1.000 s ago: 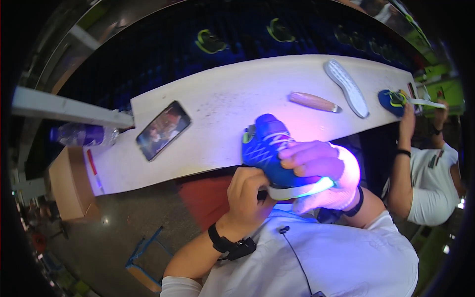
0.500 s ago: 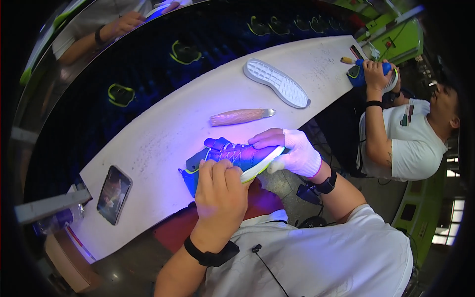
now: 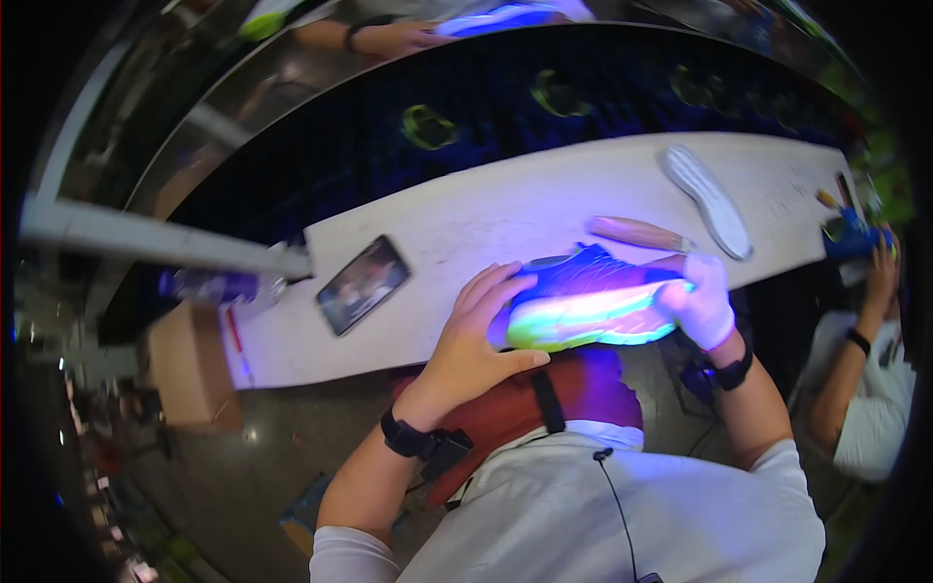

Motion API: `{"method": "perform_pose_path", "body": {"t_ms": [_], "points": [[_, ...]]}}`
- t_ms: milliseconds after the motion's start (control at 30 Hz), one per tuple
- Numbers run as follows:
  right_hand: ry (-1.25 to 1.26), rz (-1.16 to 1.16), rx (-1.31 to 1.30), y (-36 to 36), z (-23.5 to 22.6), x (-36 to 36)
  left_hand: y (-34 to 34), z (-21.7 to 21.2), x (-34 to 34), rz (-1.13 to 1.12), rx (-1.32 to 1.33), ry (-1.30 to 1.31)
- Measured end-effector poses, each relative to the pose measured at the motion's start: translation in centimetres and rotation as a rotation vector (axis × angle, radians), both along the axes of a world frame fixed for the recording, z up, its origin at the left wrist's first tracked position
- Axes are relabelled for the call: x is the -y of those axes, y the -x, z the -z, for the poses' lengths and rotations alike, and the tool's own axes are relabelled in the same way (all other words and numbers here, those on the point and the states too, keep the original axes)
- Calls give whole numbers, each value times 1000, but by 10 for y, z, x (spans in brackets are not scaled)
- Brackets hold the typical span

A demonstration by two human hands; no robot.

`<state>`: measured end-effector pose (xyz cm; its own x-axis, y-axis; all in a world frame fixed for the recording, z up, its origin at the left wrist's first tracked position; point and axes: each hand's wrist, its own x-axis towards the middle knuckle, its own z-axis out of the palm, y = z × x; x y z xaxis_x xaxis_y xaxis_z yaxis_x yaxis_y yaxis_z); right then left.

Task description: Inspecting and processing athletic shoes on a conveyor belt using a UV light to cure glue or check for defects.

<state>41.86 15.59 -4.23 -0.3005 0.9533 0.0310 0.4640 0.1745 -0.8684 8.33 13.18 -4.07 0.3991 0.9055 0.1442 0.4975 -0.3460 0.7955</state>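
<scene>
A blue sneaker (image 3: 573, 277) is held between my two hands above the near edge of the bench, its pale, glowing sole side tilted toward me under violet light. My left hand (image 3: 476, 335), bare, cups the heel end with the thumb below and fingers above. Around the toe end closes my right hand (image 3: 705, 303), in a white glove with bare fingertips. Just beyond the shoe lies a tool with a wrapped handle and flat metal tip (image 3: 637, 233). Farther right rests a loose white shoe sole (image 3: 708, 199).
A phone (image 3: 364, 284) lies on the white bench (image 3: 466, 209), left of the shoe. A metal bar (image 3: 155, 238), a cardboard box (image 3: 194, 364) and a red pen (image 3: 238, 340) are at the left end. Dark shoe parts (image 3: 430, 126) sit behind. A co-worker (image 3: 860, 379) works at right.
The view has swung, shifting the bench contents rightward in the picture. The shoe has rolled so more of its sole side faces me. My left hand has moved to cup the heel.
</scene>
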Motion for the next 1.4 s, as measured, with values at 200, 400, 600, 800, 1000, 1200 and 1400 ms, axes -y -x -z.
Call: {"method": "perform_pose_path", "body": {"t_ms": [200,400,600,800,1000,1200,1400], "points": [[30,4,-60,90,4,-16,37,-60,2,-57,194,-239],[-404,-362,-452,125,-62,-31,5,-93,11,-149,-12,-20],[-83,-332,-1078,147,-37,-40,28,-87,2,-89,-96,4],[429,-349,-1315,175,-40,-66,29,-84,4,-304,44,288],[141,-408,-710,180,-54,-69,22,-81,-14,-303,-22,175],[89,-421,-767,135,-57,-79,-13,-106,-36,-153,-342,-8],[-78,-393,-687,81,-55,-36,-54,-118,-29,198,-554,-296]]}}
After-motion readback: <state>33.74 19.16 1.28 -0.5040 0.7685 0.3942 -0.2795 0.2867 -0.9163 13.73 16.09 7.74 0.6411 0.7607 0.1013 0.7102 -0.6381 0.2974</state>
